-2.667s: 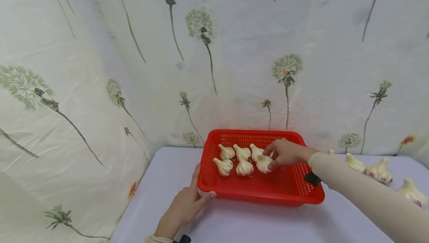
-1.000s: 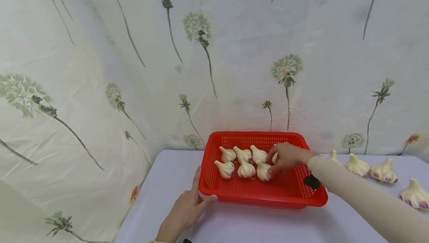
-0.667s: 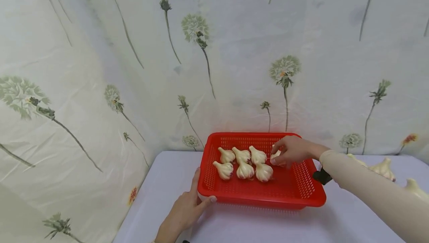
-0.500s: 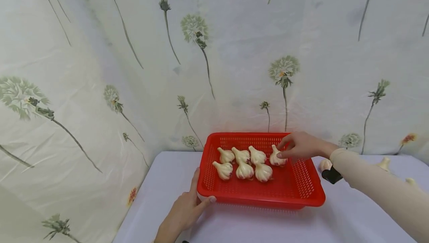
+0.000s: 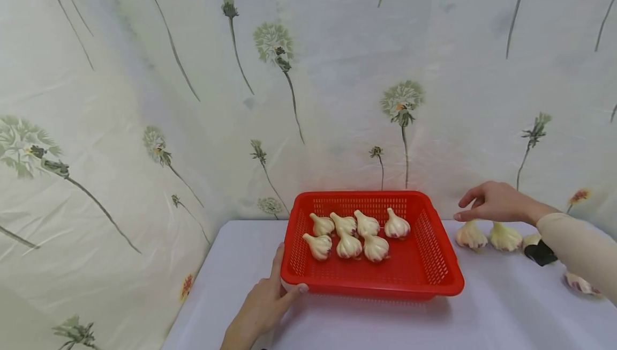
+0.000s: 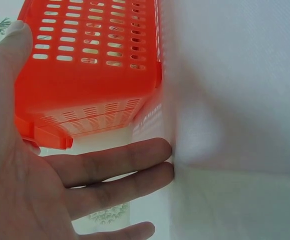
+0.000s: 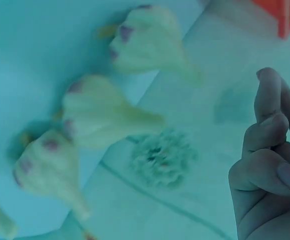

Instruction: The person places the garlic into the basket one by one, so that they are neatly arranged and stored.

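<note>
A red plastic basket [image 5: 371, 288] with slotted walls holds several garlic bulbs; one bulb [image 5: 397, 224] sits a little apart at the right of its back row. My left hand [image 5: 262, 304] lies at the basket's front left corner, thumb on the front rim and index finger along the left side. In the left wrist view, that left hand [image 6: 50, 185] has its other fingers straight and touching the white tabletop. My right hand [image 5: 496, 202], loosely bent and holding nothing, is over the garlic bulb [image 5: 471, 236] nearest the basket's right side.
More garlic bulbs stand in a line on the white table [image 5: 385, 326] at the right, among them one bulb [image 5: 505, 237] beside the nearest one and another bulb [image 5: 580, 284] partly behind the right sleeve. A dandelion-print curtain [image 5: 337, 98] hangs close behind the basket.
My right hand has set a garlic bulb at the right of the basket's back row, let go and moved right, out over the bulbs on the table. The left hand stays at the corner.
</note>
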Tool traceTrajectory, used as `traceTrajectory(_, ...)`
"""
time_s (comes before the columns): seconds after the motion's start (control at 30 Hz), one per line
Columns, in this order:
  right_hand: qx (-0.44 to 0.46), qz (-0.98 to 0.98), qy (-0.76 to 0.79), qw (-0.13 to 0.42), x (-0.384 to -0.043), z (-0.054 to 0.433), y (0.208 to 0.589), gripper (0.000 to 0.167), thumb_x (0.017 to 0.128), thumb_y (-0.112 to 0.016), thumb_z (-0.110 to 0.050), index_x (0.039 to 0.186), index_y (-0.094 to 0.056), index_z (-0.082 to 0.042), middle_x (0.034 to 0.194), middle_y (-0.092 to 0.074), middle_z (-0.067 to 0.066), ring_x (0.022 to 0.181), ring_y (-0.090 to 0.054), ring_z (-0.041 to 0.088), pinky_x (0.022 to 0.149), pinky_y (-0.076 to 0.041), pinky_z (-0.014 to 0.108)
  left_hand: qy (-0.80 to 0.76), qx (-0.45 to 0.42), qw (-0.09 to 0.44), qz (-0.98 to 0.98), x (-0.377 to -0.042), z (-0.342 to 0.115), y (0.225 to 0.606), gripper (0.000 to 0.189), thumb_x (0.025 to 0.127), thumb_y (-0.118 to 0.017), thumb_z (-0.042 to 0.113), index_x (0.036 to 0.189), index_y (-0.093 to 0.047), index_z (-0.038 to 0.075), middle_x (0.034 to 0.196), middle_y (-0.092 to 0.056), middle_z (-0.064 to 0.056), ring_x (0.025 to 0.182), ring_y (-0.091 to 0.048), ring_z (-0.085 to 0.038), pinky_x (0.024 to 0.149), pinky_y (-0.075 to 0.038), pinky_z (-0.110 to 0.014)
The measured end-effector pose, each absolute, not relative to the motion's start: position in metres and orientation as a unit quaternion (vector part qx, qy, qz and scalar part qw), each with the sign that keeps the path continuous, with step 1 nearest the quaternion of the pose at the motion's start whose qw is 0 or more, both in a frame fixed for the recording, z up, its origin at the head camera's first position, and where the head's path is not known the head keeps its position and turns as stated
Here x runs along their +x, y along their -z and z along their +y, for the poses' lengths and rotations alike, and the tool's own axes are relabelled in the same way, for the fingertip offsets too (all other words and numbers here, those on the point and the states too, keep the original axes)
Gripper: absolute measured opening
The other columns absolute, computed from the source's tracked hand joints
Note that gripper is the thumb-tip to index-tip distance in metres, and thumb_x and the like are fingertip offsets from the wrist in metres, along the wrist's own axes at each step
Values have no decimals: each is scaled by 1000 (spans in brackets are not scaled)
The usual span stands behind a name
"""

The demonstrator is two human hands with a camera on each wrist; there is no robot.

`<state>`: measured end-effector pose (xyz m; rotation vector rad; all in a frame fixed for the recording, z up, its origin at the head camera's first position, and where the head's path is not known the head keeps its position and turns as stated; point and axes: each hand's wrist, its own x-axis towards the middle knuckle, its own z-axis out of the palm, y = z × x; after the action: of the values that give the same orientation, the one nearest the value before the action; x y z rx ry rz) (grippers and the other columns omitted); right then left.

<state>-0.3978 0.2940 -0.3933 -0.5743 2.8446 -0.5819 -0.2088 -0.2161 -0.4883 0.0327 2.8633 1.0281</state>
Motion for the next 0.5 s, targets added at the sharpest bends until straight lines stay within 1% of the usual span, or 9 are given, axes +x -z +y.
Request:
traceTrajectory(0.17,-174,966,167,93,-397,333,401,55,89,-81,-50,114,-75,-2,95,-74,1,86,-65,18,70,-54,34,-336,12,47,940,-209,-214,488,113,90,-64,76,172,-2,27,78,-58,1,70,-56,-15,60,-48,-30)
traceTrajectory(0.3,-167,970,146,100,-390,358,408,58,88,-82,-50,116,-75,0,97,-73,4,89,-64,21,71,-55,36,-333,13,44,942,-210,-213,489,113,90,-63,76,172,-3,27,78,-58,1,69,-55,-15,59,-47,-30)
traceTrajectory(0.4,-168,973,127,93,-385,373,412,59,87,-83,-50,114,-75,2,101,-75,9,92,-68,27,74,-57,42,-334,11,45,941,-209,-213,489,113,90,-63,76,172,-2,27,77,-58,1,68,-55,-15,59,-47,-30)
traceTrajectory(0.5,-165,976,114,89,-382,386,415,63,86,-84,-50,113,-74,6,106,-76,18,97,-70,38,79,-59,51,-335,8,46,941,-209,-213,489,113,91,-64,75,172,-2,27,76,-57,1,67,-54,-15,58,-46,-30)
